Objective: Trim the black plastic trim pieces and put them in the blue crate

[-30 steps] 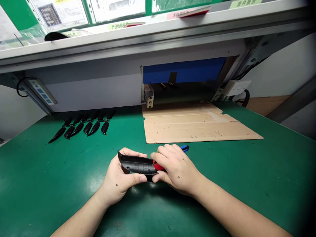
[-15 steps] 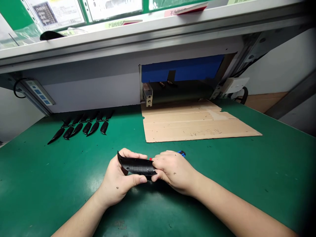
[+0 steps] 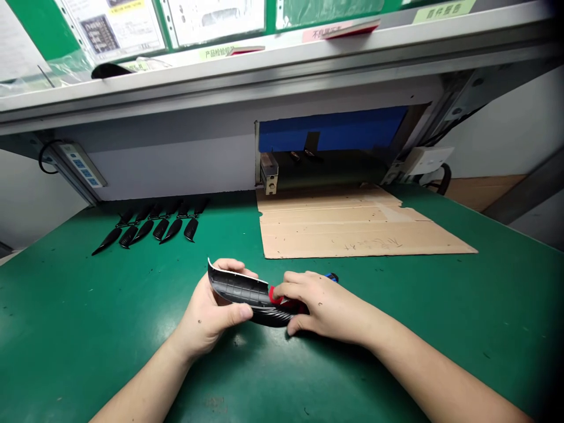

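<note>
My left hand [image 3: 210,314] grips a curved black plastic part [image 3: 240,292] with a ribbed surface, thumb under it and fingers behind. My right hand [image 3: 324,305] is closed round a small tool with a red body [image 3: 277,298] and a blue end [image 3: 332,276]. The red tip presses against the right end of the black part. Both hands hover just above the green table mat [image 3: 88,329]. Most of the tool is hidden inside my fist.
Several black pointed plastic parts [image 3: 152,228] lie in a row at the back left. A flattened cardboard sheet [image 3: 352,226] lies at the back centre, before an opening with a blue panel [image 3: 330,129]. A grey shelf [image 3: 264,70] overhangs the back.
The black part has tilted, its left end lifted and its ribbed face turned more towards me. My right hand slid slightly right and down along the part's right end, showing more of the red tool.
</note>
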Action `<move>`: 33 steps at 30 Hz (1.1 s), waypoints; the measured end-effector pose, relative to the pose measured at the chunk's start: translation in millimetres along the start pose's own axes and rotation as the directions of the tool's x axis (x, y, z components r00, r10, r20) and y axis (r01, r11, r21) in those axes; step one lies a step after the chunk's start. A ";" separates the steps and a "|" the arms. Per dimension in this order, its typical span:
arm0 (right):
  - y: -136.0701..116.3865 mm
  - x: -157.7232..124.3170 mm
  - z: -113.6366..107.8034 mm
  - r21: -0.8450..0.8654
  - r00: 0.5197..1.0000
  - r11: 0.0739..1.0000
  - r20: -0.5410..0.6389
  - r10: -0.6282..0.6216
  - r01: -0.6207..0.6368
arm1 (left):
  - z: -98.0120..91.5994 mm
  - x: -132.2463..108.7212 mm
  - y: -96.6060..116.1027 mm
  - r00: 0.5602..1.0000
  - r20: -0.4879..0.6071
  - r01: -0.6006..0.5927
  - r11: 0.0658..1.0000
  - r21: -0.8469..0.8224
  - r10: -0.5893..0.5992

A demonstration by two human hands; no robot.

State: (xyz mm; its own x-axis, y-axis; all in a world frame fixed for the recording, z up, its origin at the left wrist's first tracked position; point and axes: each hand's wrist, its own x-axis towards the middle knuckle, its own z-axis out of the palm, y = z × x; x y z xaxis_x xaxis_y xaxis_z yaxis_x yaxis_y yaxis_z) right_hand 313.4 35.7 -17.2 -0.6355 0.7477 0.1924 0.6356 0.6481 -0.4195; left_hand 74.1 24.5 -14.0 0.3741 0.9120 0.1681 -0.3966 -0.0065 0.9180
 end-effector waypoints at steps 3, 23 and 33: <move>-2.8 1.4 0.9 -0.028 1.000 1.000 0.025 0.012 -0.011 | 2.9 1.2 1.2 0.993 -0.052 0.093 0.981 -0.171 -0.103; -8.1 4.5 2.3 0.111 0.916 0.963 -0.353 -0.192 0.245 | 8.6 7.4 0.2 0.962 0.197 0.055 0.839 0.542 -0.190; -15.3 1.3 8.1 0.212 0.822 0.975 -0.565 0.073 0.059 | 5.9 1.4 -12.2 0.985 -0.026 0.170 0.982 -0.083 -0.173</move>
State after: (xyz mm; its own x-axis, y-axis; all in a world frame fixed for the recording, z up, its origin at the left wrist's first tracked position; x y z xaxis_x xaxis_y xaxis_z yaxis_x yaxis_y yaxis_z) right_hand 299.4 25.5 -17.7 -0.2284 0.7431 0.6290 0.4894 0.6461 -0.5857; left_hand 84.4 23.4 -22.8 0.4152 0.9097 -0.0027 -0.3953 0.1831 0.9001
